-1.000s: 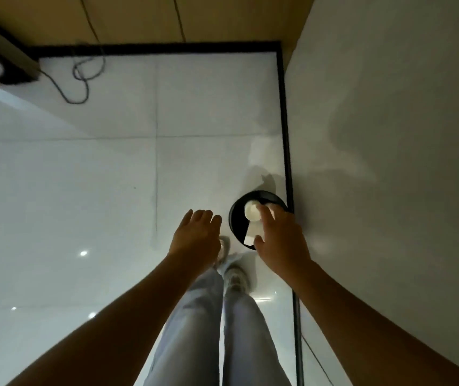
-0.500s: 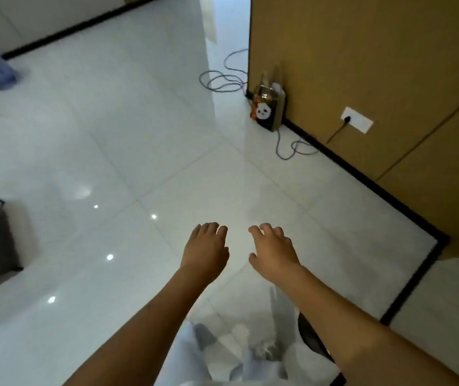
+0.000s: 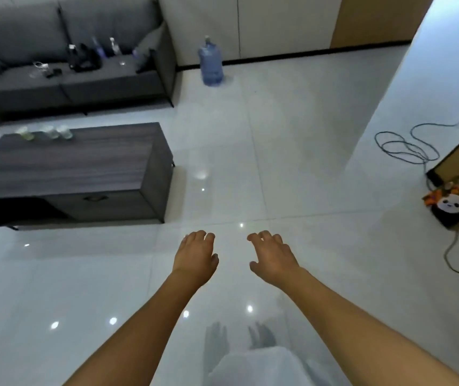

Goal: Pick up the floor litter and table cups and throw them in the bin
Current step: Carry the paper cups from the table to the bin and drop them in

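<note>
Head view, looking forward and down: both forearms extend out over a glossy white tiled floor (image 3: 292, 151); the left hand (image 3: 195, 256) is held palm down with fingers loosely curled and holds nothing; the right hand (image 3: 272, 254) is likewise palm down, fingers relaxed and slightly spread, holding nothing; the two hands are near each other, apart, and touch no object. Three clear cups (image 3: 44, 132) stand in a row at the far left edge of a dark wooden coffee table (image 3: 89, 168); the cups are just beside one another and well apart from both hands; whether they hold anything cannot be told. The table stands to the left of the hands, with a drawer handle visible on its front face. Behind the table is a grey sofa (image 3: 63, 65) carrying bottles and small dark items, too blurred to identify. A large blue water jug (image 3: 210, 62) stands upright on the floor against the far wall, to the right of the sofa. At the right edge, a panda-printed bag (image 3: 455, 203) sits beside a wooden panel; a coiled cable (image 3: 406, 147) lies on the floor beyond it.
</note>
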Demonstrator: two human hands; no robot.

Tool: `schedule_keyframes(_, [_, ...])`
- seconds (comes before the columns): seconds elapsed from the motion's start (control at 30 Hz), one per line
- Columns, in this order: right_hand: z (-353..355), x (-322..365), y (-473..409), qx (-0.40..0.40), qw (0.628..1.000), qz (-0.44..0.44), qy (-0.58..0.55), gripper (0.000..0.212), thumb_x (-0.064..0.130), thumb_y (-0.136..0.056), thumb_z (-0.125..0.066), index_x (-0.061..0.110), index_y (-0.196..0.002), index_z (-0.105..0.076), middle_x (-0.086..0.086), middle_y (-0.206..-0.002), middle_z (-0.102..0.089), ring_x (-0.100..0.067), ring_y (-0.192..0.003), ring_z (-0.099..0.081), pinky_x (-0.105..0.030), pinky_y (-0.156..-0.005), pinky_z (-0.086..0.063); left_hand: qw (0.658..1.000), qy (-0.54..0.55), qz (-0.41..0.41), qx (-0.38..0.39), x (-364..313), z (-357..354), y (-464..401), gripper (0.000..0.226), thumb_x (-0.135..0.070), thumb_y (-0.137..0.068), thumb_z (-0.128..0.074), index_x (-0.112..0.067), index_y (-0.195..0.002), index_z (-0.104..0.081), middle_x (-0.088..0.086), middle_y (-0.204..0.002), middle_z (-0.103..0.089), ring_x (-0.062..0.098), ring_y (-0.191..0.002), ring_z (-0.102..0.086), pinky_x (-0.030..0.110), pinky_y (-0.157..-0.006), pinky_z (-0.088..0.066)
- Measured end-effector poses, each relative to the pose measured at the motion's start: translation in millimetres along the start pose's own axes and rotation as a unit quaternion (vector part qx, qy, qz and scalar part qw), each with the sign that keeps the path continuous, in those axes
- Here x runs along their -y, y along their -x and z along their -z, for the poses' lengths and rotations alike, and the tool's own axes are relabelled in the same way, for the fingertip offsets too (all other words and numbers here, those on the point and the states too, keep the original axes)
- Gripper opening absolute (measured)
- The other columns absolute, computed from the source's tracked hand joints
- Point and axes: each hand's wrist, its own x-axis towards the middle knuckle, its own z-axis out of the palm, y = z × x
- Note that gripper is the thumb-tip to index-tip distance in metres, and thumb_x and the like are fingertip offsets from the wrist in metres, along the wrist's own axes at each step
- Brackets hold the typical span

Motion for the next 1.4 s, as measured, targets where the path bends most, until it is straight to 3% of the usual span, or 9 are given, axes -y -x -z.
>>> schedule_keyframes(0.23, [24,54,-117,0.035,0.996,0.065,0.045,0.061,0.024,-0.087,-0.059,0.023,-0.143,-0.032,-0.004,-0.141,-0.039,-0.028,-0.125,-0.038,-0.038,-0.095,-0.043,0.996,0.036,0.077,0.006,79,21,-60,0.043,-0.031,-0.095,-0.048,-0.014,-0.134,-0.045,0.004,-0.131,-0.050,0.020,-0.123,-0.044,0.029,-0.108,-0.030])
schedule_keyframes(0.9, [184,83,-540,0.081,0.988,0.120,0.044,0.057,0.030,-0.091,-0.055,0.024,-0.143,-0.032,-0.005,-0.140,-0.039,-0.026,-0.123,-0.041,-0.037,-0.093,-0.044,0.974,0.091,0.204,0.045,198,120,-440,0.047,-0.035,-0.093,-0.050,-0.014,-0.135,-0.045,0.006,-0.133,-0.049,0.024,-0.125,-0.044,0.033,-0.107,-0.034])
schedule_keyframes(1.13, [240,114,-710,0.063,0.989,0.123,0.050,0.056,0.029,-0.090,-0.056,0.021,-0.141,-0.034,-0.005,-0.136,-0.041,-0.028,-0.121,-0.041,-0.039,-0.093,-0.045,0.975,0.091,0.200,0.036,274,155,-604,0.042,-0.034,-0.093,-0.050,-0.013,-0.129,-0.049,0.007,-0.126,-0.053,0.026,-0.117,-0.048,0.034,-0.102,-0.037])
schedule_keyframes(1.4, [318,141,-882,0.070,0.990,0.114,0.039,0.059,0.027,-0.090,-0.056,0.022,-0.143,-0.032,-0.005,-0.139,-0.039,-0.027,-0.123,-0.040,-0.038,-0.093,-0.045,0.978,0.100,0.180,0.024,337,219,-778,0.043,-0.031,-0.093,-0.050,-0.012,-0.132,-0.047,0.009,-0.129,-0.051,0.027,-0.122,-0.045,0.034,-0.105,-0.034])
